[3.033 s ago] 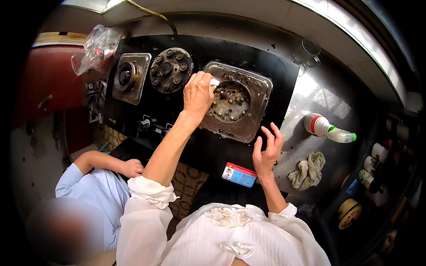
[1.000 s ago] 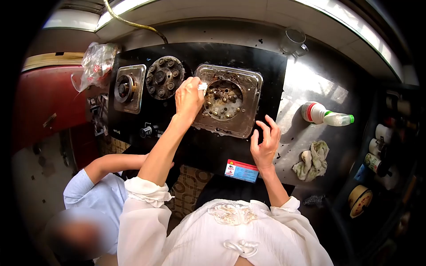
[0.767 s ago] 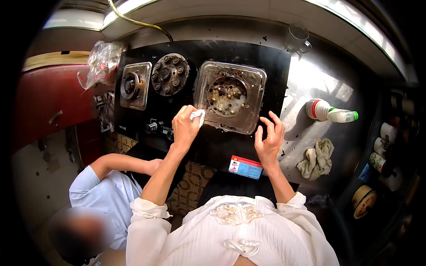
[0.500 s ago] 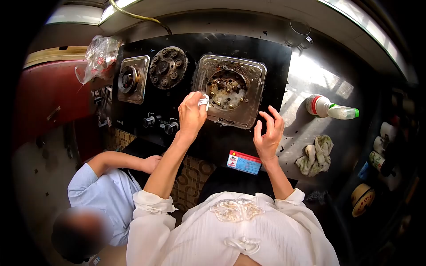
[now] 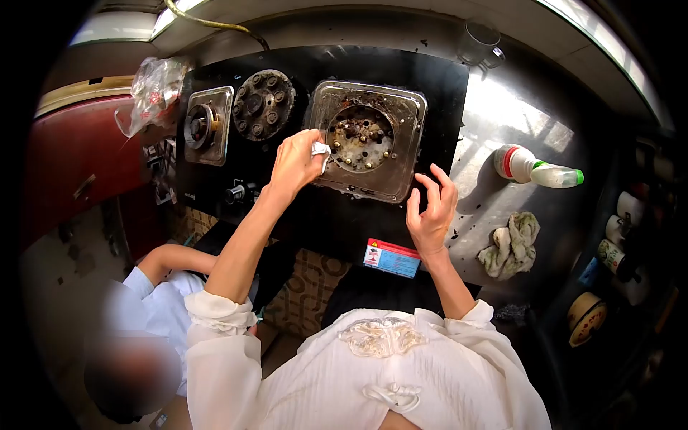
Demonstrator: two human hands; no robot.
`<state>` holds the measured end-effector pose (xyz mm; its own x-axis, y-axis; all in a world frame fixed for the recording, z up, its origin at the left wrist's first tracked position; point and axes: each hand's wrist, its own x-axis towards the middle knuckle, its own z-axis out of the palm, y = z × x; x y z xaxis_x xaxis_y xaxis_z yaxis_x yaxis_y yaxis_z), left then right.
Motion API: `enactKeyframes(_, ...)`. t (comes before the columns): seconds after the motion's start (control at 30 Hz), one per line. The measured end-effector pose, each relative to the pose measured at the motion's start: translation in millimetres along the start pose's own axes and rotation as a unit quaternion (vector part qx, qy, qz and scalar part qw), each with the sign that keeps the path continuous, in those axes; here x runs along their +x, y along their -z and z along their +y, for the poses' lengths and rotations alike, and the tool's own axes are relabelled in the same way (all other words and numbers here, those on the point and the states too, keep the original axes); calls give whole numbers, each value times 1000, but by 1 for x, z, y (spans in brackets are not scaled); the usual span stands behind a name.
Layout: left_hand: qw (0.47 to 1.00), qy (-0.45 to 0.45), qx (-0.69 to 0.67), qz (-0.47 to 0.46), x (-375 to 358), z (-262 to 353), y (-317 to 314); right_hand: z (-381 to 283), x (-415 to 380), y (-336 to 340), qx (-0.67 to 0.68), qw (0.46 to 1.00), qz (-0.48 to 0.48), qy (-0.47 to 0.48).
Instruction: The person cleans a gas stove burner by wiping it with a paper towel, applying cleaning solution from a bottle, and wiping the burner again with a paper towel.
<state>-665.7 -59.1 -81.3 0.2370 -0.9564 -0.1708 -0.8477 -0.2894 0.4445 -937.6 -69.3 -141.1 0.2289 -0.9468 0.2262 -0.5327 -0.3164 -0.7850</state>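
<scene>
White wipe (image 5: 319,150) pinched in left hand (image 5: 295,160) at burner tray (image 5: 364,149) edge; right hand (image 5: 431,213) open, fingers spread, holding nothing.

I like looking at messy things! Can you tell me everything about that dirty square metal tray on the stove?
The square metal tray looks like steel, with rounded corners and a raised rim. It lies flat on the black stove top. Its round middle hole shows a crusty brown burner base. Brown grime streaks it. The left hand presses a small white wad at its left edge.
</scene>
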Motion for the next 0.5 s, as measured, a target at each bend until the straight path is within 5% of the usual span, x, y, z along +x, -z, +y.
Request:
enactKeyframes(0.13,989,131,-30,-55,-4,8,5,2,-1,-2,-4,1000,3,3)
enactKeyframes(0.33,992,127,4,-27,-25,3,-3,2,-3,-3,6,1000,4,8)
enactKeyframes(0.4,969,175,-168,39,-39,-3,-6,3,-1,-1,5,1000,5,13)
enactKeyframes(0.5,946,153,-227,173,-45,-6,-26,3,-2,0,9,1000,4,8)
